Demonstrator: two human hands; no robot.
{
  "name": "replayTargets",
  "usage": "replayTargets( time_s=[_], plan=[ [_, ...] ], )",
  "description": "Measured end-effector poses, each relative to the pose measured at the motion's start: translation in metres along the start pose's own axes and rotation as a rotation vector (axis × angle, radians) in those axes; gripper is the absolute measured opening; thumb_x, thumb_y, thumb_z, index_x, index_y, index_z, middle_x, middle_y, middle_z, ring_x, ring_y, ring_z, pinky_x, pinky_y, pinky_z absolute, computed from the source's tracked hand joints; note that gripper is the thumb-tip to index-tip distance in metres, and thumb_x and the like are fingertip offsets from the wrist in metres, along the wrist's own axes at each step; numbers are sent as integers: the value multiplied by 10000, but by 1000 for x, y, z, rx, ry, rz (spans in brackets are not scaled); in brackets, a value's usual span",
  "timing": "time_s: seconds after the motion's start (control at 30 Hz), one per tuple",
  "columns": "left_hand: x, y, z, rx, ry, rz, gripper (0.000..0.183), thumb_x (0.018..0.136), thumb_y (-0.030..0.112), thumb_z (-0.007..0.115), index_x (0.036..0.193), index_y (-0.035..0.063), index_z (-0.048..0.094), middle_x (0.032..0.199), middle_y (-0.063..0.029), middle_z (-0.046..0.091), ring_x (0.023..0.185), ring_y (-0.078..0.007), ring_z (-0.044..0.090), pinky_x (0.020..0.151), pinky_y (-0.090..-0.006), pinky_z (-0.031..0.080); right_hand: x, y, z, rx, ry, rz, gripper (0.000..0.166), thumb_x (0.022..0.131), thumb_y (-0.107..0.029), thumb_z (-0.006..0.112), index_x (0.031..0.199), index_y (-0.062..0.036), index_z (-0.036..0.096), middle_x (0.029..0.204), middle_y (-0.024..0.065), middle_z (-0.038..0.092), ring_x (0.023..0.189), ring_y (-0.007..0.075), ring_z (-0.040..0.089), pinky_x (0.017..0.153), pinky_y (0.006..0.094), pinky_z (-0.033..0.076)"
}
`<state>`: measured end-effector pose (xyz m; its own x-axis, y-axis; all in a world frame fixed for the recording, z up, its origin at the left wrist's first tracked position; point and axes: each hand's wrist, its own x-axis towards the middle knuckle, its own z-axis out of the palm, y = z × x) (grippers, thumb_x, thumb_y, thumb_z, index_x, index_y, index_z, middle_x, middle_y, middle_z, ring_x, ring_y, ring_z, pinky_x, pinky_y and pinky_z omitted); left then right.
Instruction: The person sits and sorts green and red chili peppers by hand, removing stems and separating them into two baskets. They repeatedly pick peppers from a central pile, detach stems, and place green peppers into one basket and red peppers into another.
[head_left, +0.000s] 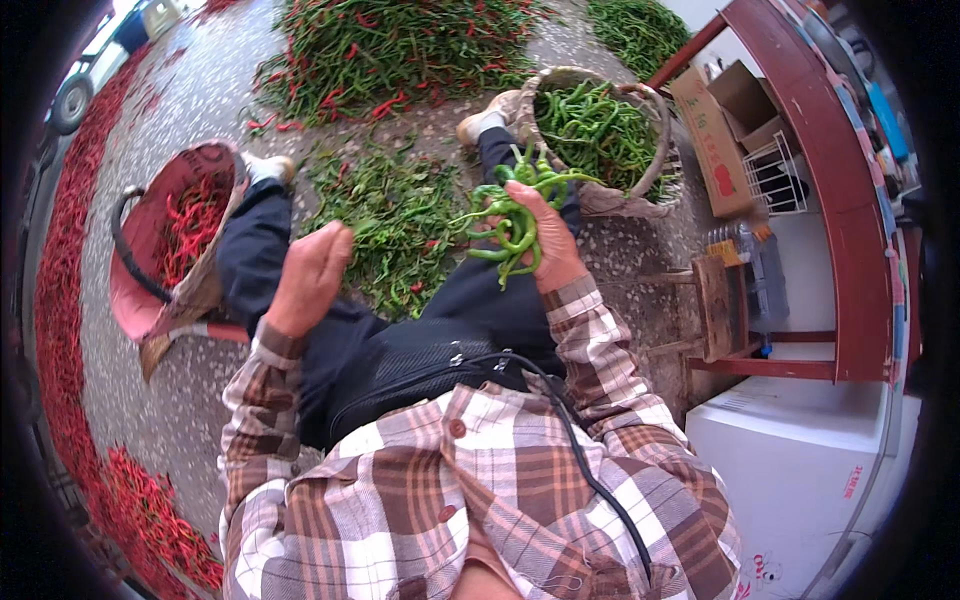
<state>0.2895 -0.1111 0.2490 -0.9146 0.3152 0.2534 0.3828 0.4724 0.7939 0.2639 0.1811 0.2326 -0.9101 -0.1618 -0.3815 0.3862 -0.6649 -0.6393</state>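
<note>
My right hand (546, 241) grips a bunch of curled green chili peppers (517, 229) above my right thigh, stems and tips poking out on several sides. To the left, my left hand (309, 279) is closed in a loose fist over my left knee. A blurred pale-green leaf-like piece (365, 225) shows at its fingertips; whether it is held I cannot tell. Between my legs lies a heap of green leaves and stems (397, 225) with a few red bits. Beyond my right hand stands a woven basket (641, 202) with green chili peppers (596, 127) inside.
A pink-lined basket (139, 262) with red chili peppers (196, 225) leans by my left leg. Ahead lies a large mixed chili heap (405, 45). Red chilies (64, 300) line the left floor. A red table (802, 97), cardboard box (709, 142), wooden stool (712, 307) and white cabinet (795, 480) stand right.
</note>
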Motion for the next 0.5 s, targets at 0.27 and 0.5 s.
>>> replayTargets(
  time_s=[0.27,0.5],
  plan=[
    [-7,-138,19,667,-318,-239,502,770,414,631,1144,98,521,1117,-167,528,1062,-336,476,845,-436,418,33,-133,-87,-437,458,-611,229,767,-167,710,923,-83,565,755,40,610,559,125,589,433,224,488],
    [-36,-183,47,551,-549,-473,427,779,310,629,1124,80,527,1060,-162,561,1015,-344,509,850,-429,433,54,-273,-184,-548,714,-755,249,704,-136,762,888,-67,609,841,54,611,648,134,582,533,277,493]
  ],
)
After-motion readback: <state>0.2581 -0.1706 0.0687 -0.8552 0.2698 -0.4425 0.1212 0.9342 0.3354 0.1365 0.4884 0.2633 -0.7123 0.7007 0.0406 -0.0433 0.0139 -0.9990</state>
